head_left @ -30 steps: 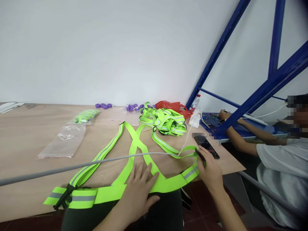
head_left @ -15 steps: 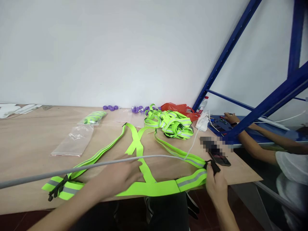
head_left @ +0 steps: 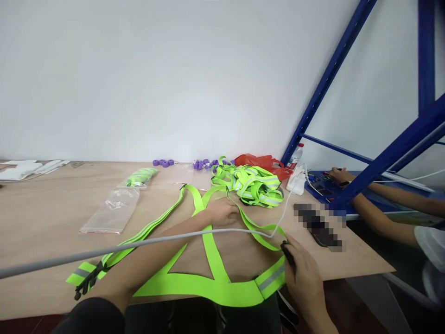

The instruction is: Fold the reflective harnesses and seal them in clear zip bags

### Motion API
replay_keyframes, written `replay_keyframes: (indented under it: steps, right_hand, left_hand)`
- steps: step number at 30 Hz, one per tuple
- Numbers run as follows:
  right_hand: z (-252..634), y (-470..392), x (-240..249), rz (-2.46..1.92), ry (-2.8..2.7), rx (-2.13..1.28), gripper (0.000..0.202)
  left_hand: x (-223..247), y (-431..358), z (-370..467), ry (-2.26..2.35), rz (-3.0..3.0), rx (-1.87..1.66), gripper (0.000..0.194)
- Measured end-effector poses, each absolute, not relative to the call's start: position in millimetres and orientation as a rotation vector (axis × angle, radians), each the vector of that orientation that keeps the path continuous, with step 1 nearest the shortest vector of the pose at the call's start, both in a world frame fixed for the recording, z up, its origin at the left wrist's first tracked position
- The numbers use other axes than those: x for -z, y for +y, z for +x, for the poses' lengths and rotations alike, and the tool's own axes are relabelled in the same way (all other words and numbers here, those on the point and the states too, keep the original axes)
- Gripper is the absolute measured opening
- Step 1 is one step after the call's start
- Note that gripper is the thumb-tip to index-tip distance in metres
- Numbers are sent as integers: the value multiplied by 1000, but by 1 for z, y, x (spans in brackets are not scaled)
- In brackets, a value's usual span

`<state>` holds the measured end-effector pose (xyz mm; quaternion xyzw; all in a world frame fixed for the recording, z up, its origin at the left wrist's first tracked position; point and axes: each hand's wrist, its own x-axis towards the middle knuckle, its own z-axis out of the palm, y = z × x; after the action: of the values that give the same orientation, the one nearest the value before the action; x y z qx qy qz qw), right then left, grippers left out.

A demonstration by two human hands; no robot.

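You seem to be at the laying-out step, getting the straps of the lime-green harness [head_left: 214, 257] to lie straight. It spreads over the tabletop [head_left: 41, 241] in front of you, its wide band along the near edge. Your right hand [head_left: 304, 269] has its fingers closed around the black buckle [head_left: 288, 254] at the harness's right end. Your left hand [head_left: 223, 212] reaches across the crossed straps, fingers curled beside the top of the right shoulder strap [head_left: 247, 221]; whether they grip it, you cannot tell from here. The next move calls for keeping that buckle steady while the left fingers draw the strap flat, without a twist. Mind the grey cable [head_left: 139, 244] (it runs in front of your left forearm and could snag). The flat clear bag [head_left: 111, 213] lies beyond the left shoulder strap.
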<state>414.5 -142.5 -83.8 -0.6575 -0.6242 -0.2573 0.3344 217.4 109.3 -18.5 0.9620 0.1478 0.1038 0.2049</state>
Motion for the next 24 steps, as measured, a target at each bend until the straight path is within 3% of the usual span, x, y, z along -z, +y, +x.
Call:
replay_keyframes:
  steps: [4, 11, 16, 20, 24]
  right_hand:
    - [391, -138, 70, -1565, -1907, 843, 43]
    - [348, -137, 46, -1575, -2079, 839, 53]
    - [312, -128, 42, -1381, -2041, 737, 41]
    - [284, -115, 35, -1324, -2074, 664, 37]
    - [279, -104, 27, -1335, -2173, 629, 37]
  left_hand:
    - [25, 115, 233, 545, 2535, -337, 23]
    - [27, 120, 262, 746, 2157, -286, 53]
    - [27, 120, 271, 862, 1933, -242, 37]
    - [26, 116, 273, 962, 1900, -315, 47]
    - [18, 115, 264, 1027, 1993, -387, 38]
